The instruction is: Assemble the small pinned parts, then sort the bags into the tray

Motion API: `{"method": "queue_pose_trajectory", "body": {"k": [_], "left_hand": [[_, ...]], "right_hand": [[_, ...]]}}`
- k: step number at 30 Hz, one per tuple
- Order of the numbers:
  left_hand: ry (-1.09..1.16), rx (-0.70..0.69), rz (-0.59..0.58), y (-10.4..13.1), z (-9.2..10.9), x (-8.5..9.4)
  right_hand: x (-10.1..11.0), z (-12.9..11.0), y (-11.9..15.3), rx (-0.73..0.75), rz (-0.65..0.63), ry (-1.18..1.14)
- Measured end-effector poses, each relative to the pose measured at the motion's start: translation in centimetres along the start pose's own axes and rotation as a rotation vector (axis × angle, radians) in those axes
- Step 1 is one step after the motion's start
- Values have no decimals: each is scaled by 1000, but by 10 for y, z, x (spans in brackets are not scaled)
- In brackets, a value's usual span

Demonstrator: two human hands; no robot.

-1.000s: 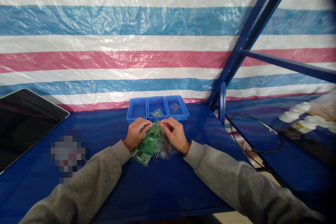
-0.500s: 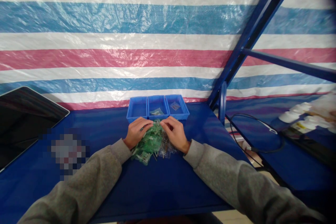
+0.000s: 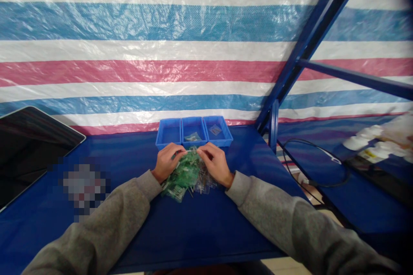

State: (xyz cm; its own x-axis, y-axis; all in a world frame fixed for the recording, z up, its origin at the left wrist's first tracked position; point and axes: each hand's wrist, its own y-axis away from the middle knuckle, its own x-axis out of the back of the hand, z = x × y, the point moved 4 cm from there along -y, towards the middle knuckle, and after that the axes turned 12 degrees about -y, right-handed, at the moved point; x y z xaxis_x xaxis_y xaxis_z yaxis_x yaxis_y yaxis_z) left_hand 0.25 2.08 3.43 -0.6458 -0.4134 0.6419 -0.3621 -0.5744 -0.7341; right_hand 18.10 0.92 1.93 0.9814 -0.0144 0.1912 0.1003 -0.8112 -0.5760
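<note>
My left hand (image 3: 168,162) and my right hand (image 3: 215,163) face each other, fingertips closed in a pinch. Between them stretches a small greenish plastic bag (image 3: 192,149) with a pale line along it; its details are too small to make out. Right beneath lies a heap of green plastic bags (image 3: 187,175) with metal pieces like screws in or among them. Clear bags (image 3: 206,184) with similar slim metal pieces lie at the heap's right side, partly under my right hand.
Three joined blue trays (image 3: 193,143) stand behind the heap; the middle one holds a greenish bag, the right one a clear bag. A dark screen (image 3: 32,150) and a blurred-out item (image 3: 84,184) are left. A blue metal frame (image 3: 274,124), black cable (image 3: 322,186) and white bottles (image 3: 361,137) are right.
My left fingertips have shifted slightly to the left, showing more of the pale line between the hands. My right hand, the heap and the trays stay in place.
</note>
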Motion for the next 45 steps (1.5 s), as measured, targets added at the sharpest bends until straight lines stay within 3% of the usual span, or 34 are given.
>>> {"method": "queue_pose_trajectory", "body": {"k": [13, 27, 45], "left_hand": [[5, 28, 2, 1, -2, 0], [25, -76, 45, -3, 6, 4], [-15, -10, -22, -1, 3, 0]], "right_hand": [[0, 1, 0, -11, 11, -4], [0, 2, -1, -15, 21, 20], [0, 2, -1, -6, 11, 22]]}}
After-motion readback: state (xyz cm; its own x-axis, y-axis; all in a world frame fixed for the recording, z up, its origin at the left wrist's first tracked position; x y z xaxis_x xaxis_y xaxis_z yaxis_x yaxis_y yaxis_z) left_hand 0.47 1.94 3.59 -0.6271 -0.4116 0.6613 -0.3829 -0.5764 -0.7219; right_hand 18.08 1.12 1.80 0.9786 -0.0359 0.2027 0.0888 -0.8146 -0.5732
